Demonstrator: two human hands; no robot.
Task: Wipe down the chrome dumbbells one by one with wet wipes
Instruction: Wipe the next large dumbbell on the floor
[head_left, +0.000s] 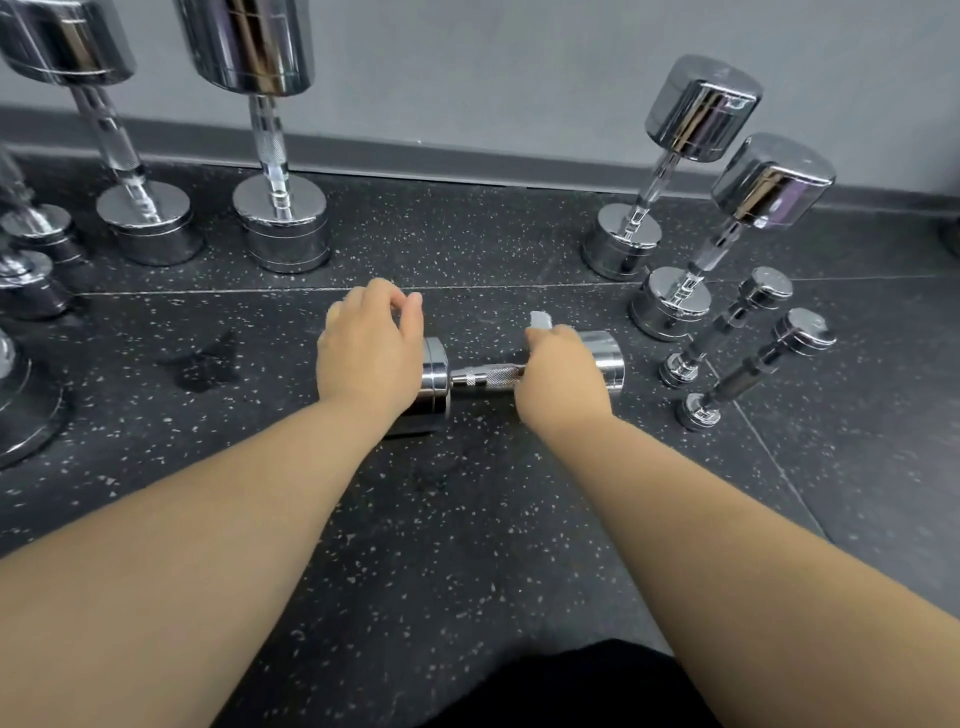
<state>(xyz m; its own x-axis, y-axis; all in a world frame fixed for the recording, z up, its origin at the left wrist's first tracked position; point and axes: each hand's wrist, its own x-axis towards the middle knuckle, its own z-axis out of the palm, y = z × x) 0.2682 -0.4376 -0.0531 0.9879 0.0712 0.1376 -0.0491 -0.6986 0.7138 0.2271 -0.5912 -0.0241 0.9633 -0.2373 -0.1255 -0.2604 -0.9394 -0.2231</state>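
The fingers (549, 340) of the right hand (563, 376) are curled tight on a crumpled wet wipe (540, 320), a corner of which sticks up beyond the knuckles. This hand sits at the right end of the knurled handle of a chrome dumbbell (485, 375), right against its right head. The left hand (369, 356) is arched over the left head, fingers (400, 304) bent down around it, apparently to steady it against rolling.

The dumbbell lies on its side on the speckled black rubber floor (467, 519), its long axis running left to right across the person's front. The bare stretch of handle lies to the left of the wipe, so the next stroke would likely run leftward along that axis, toward the left hand.

Small dumbbells (727, 325) lie just to the right. Larger upright dumbbells (280, 223) stand near the wall (467, 67).
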